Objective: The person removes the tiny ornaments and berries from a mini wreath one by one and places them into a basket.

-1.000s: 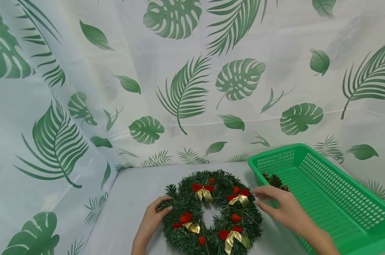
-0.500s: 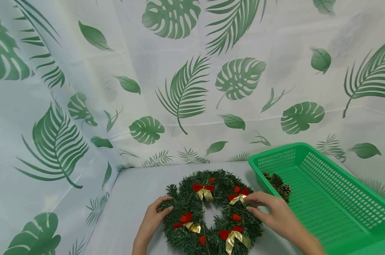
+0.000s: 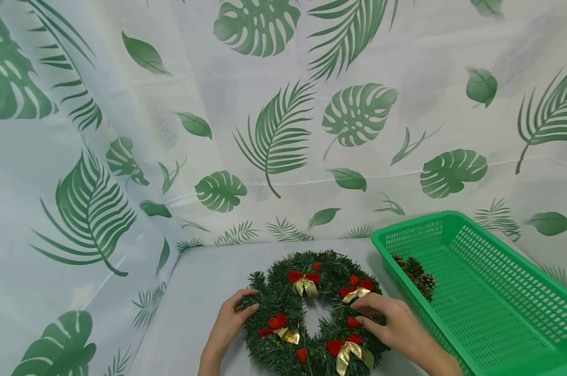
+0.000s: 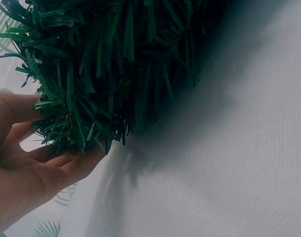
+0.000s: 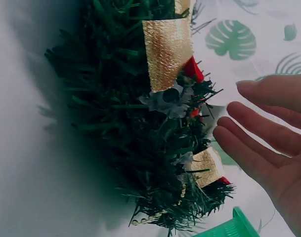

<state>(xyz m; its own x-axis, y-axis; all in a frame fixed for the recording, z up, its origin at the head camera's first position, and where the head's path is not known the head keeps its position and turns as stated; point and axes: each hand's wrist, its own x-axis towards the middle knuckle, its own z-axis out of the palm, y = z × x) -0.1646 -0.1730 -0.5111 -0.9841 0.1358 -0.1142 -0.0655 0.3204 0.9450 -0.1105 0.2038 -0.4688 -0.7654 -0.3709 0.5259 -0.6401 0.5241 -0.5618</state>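
Observation:
A green Christmas wreath (image 3: 283, 269), trimmed with red-and-gold bows and small red ornaments, lies on the white cloth. My left hand (image 3: 228, 321) grips its left edge, with the thumb above and fingers below the bristles in the left wrist view. Over the right side hovers my right hand (image 3: 398, 326), thumb and fingers apart with nothing between them, near a bow (image 3: 357, 293) and a red ornament (image 3: 353, 322). In the right wrist view, gold ribbon (image 5: 165, 49), a gold bead string (image 5: 183, 190) and a greyish translucent patch (image 5: 167, 102) show on the wreath's side.
A green plastic basket (image 3: 481, 308) with perforated walls stands to the right, close to my right forearm. Several pine cones (image 3: 414, 267) lie along its left wall. Leaf-printed cloth (image 3: 283, 209) rises behind and to the left of the table.
My right hand has moved left and toward me, from the wreath's upper right edge to over its right side. My left hand keeps its hold. The view has turned slightly left.

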